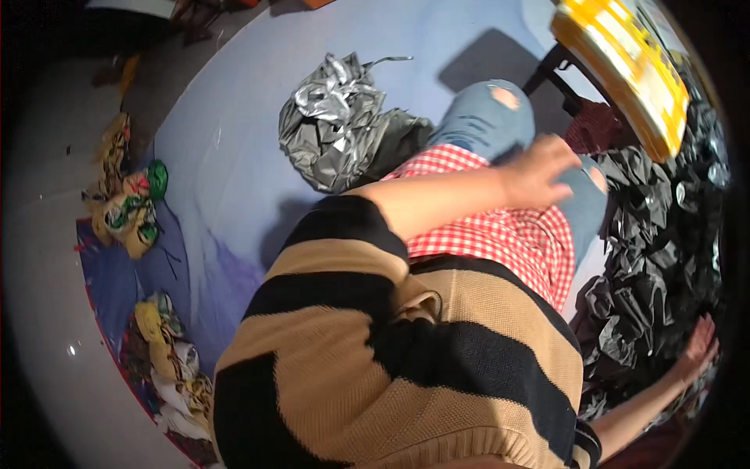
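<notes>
My left hand hovers over my lap, slightly blurred, its thumb apart from the loosely bent fingers and nothing visible in it. Below it are a red-and-white checked cloth and the knees of my ripped blue jeans. Far out to the right, my right hand reaches over a heap of crumpled black plastic bags, fingers stretched out. Whether it touches the plastic is unclear. A bulging, crumpled dark plastic bag sits on the floor by my left knee.
At the upper right stands a yellow-and-white checked surface on dark legs, close to my right knee. Several bundles of mixed wrappings lie along the left side, some on a blue sheet. The floor is pale blue.
</notes>
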`<state>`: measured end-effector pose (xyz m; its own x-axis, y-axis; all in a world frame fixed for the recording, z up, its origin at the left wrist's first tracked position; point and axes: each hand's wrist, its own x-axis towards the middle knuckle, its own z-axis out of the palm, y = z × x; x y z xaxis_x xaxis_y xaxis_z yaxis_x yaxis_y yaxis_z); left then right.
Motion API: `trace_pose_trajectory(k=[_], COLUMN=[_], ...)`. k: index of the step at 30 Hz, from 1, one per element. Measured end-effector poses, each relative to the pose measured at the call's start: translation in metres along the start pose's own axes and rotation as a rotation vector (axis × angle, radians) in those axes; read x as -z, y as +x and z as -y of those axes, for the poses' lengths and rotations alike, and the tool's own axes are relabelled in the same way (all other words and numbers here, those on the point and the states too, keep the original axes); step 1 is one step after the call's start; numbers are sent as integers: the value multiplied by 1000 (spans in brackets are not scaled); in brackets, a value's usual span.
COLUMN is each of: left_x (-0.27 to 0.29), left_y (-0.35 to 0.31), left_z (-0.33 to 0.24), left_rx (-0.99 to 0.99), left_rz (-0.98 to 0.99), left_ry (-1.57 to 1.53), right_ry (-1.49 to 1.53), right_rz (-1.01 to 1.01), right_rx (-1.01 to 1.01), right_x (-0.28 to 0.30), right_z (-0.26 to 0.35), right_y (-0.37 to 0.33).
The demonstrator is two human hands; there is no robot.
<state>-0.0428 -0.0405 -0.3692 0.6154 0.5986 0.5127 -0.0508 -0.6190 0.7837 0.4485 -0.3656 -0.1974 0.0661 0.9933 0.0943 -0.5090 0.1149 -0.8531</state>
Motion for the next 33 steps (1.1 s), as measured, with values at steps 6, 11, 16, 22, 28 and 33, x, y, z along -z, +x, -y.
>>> trace_pose_trajectory(k=[6,11,16,22,28,33], left_x=[185,334,371,352,391,418], left_y=[-153,-271,-297,-276,-197,-78], left_z=[103,195,293,320,247,41], left_rx=[892,1393,1310,1288,926,794], left_rz=[-651,-1103,-1408,-1426,-992,-434], left_ry=[203,-141,-78,-25,-698,-744], right_ry=[-292,-366,-313,-392,-680,-1082], right_rz=[-739,-738,-768,-981,-943,-170], right_rx=[-54,-297,-297,-398,-498,-445], right_x=[-92,-109,-96,-145,-188,-279], right_z=[-184,-198,-173,-189,-192,-237], right_y=[81,74,22,19,94,248])
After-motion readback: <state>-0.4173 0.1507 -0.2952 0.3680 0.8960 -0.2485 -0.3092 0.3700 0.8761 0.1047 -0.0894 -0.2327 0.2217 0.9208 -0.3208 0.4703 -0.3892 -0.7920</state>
